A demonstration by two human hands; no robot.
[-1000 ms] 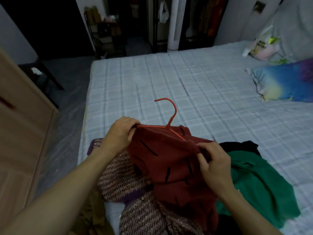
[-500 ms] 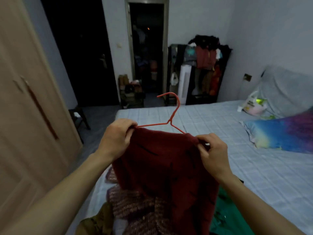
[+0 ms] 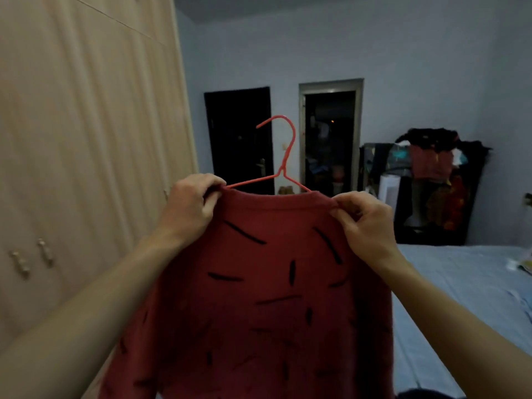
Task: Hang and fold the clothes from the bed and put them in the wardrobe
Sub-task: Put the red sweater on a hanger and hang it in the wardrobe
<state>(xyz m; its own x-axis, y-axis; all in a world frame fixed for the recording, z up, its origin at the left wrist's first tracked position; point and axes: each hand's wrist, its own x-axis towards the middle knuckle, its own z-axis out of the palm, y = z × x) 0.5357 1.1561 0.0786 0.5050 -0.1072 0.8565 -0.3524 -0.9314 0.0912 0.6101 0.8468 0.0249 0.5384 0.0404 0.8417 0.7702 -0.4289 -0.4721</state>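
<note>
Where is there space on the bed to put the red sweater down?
The bed shows bare sheet right of the right hand, up to the dark clothes rack at its far end. Its far right edge is crowded with some bags or cloth. The left hand side is all wardrobe.

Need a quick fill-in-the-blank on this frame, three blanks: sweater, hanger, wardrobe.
1. The dark red knit sweater with black dashes sits on a thin red ____ hanger.
2. The left hand and right hand each pinch the sweater at a ____.
3. The beige wooden wardrobe doors, on the person's left, are ____.

Missing words: wire; shoulder; closed
</note>
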